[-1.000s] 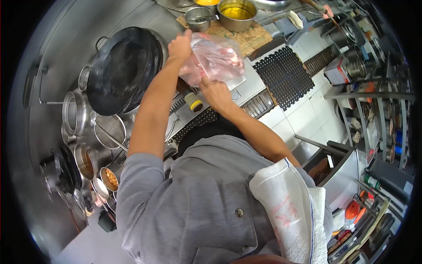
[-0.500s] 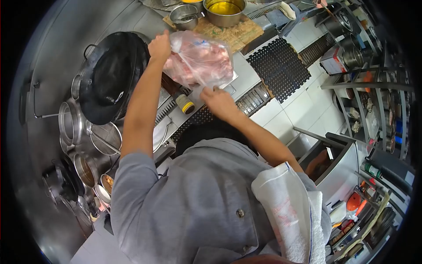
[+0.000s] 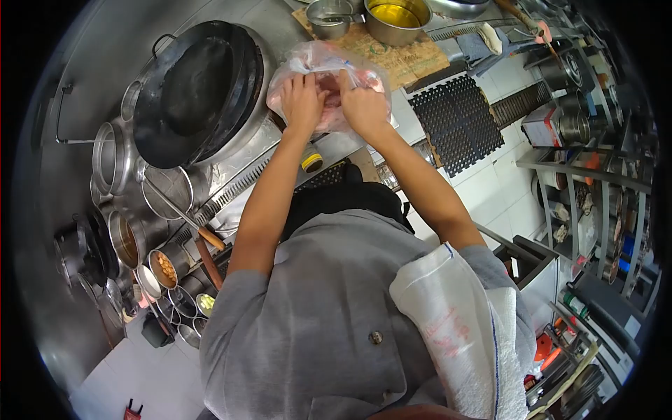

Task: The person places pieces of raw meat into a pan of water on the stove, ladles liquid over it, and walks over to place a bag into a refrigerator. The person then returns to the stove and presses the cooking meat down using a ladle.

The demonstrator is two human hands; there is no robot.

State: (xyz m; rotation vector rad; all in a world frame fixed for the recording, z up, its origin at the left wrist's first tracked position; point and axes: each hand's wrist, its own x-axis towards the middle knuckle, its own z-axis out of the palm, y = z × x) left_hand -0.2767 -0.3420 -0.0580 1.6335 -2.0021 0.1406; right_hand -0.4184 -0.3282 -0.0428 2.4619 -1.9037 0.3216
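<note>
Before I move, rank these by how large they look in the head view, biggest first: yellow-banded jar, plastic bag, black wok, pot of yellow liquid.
1. black wok
2. plastic bag, partly behind the hands
3. pot of yellow liquid
4. yellow-banded jar, partly hidden

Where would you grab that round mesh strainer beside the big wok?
I'd close the fingers around the wooden end of the strainer, reaching down from the person's side. Its long handle slants toward the person, and that end lies farther from the wok than the mesh does.
</note>
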